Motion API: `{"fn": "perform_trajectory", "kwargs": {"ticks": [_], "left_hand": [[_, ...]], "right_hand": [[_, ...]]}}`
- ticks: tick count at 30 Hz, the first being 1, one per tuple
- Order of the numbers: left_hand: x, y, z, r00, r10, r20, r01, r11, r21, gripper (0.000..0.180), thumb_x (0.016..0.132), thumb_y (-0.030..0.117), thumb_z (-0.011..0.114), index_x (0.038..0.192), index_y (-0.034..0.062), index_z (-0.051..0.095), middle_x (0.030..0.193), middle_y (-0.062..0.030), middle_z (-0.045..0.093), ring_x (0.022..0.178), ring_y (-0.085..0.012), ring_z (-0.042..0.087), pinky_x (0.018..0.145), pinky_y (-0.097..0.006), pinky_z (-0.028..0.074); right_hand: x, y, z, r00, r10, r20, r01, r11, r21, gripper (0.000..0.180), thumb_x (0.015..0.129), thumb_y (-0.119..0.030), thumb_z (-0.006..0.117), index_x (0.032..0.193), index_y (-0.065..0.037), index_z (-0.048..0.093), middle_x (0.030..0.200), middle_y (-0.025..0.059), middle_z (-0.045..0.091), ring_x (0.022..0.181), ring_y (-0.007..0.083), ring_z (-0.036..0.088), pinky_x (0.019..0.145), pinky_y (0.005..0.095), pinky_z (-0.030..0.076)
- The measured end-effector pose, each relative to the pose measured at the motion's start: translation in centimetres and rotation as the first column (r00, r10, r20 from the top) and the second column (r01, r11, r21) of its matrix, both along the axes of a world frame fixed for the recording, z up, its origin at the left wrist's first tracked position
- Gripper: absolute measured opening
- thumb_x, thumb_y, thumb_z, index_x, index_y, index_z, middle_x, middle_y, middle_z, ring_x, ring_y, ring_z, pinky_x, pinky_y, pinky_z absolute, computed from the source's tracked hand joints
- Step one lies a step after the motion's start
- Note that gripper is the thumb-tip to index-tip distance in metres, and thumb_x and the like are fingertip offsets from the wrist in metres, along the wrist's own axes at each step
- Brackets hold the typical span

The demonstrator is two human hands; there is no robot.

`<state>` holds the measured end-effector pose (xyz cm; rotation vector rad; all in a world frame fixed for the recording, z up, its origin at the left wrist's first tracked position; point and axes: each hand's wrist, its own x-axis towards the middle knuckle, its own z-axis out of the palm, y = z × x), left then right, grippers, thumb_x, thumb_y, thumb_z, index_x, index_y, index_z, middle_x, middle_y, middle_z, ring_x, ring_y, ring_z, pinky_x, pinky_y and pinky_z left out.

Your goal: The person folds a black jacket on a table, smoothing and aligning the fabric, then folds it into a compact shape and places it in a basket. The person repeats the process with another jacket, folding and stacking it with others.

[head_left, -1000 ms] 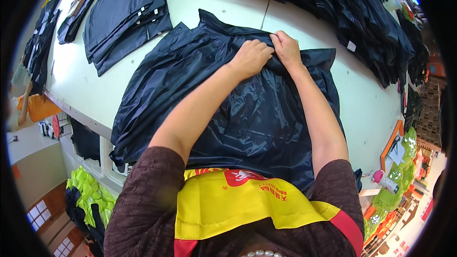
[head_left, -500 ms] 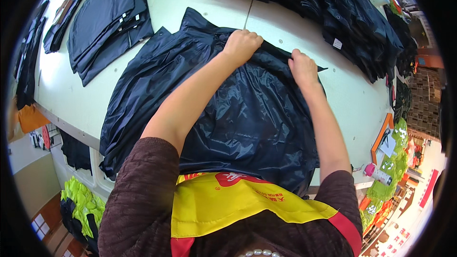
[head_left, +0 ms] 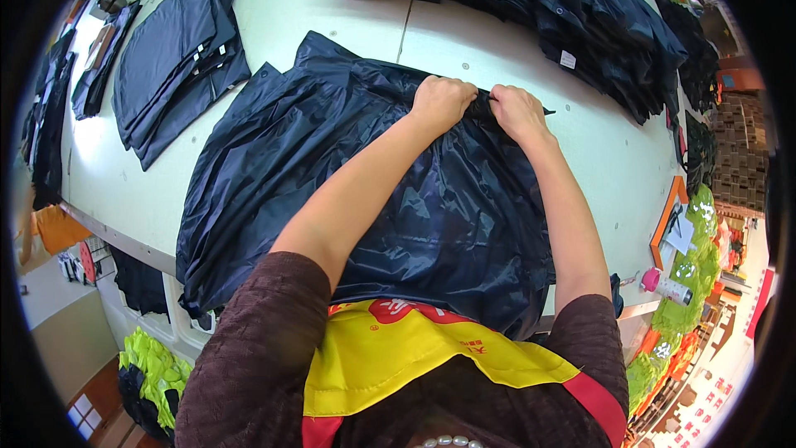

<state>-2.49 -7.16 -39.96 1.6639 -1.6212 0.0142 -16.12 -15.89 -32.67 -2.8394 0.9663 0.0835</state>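
Observation:
A shiny dark navy garment (head_left: 448,207) lies spread over the table in front of me, wrinkled, its near part reaching my apron. Along its far edge, my left hand (head_left: 442,104) is closed with the fingertips gripping the fabric. Close to its right, my right hand (head_left: 518,112) pinches the same edge, only a small gap between the two. A pointed flap (head_left: 319,48) of the garment sticks up at the far left, and a short tip shows just right of my right hand. The fingertips are partly hidden by the backs of my hands.
Folded dark garments (head_left: 178,66) lie at the left of the white table (head_left: 290,8). A large dark pile (head_left: 572,25) stands at the far right. At the right edge are an orange-framed board (head_left: 670,220), a pink-capped bottle (head_left: 667,286) and yellow-green garments (head_left: 701,241).
My left hand has slid right along the garment's far edge, and my hands are now closer together. The view has shifted slightly.

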Motion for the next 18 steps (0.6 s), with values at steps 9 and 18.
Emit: {"fn": "perform_trajectory", "kwargs": {"ticks": [9,18], "left_hand": [[-0.1,-0.1,1.0,0.985,0.033,0.167,-0.069,0.974,0.216,0.012,0.074,0.022,0.061,0.075,0.0125,0.068,0.084,-0.0029,0.064,0.084,-0.0236,0.058,0.072,-0.037,0.046],[-1.8,0.7,1.3,0.957,-0.112,0.269,0.105,0.994,0.039,0.021,0.073,0.028,0.058,0.081,0.0126,0.07,0.089,-0.002,0.063,0.096,-0.0193,0.052,0.093,-0.045,0.032]], "right_hand": [[2.9,0.6,2.1,0.999,0.029,-0.044,-0.029,1.0,-0.011,0.02,0.083,-0.018,0.053,0.082,-0.002,0.064,0.086,0.0198,0.065,0.085,0.0355,0.062,0.074,0.0429,0.048],[-2.5,-3.7,-0.3,0.92,-0.199,0.337,-0.026,0.829,0.559,0.024,0.082,-0.022,0.06,0.096,-0.004,0.065,0.091,0.0098,0.066,0.086,0.0263,0.06,0.079,0.0352,0.047]]}}
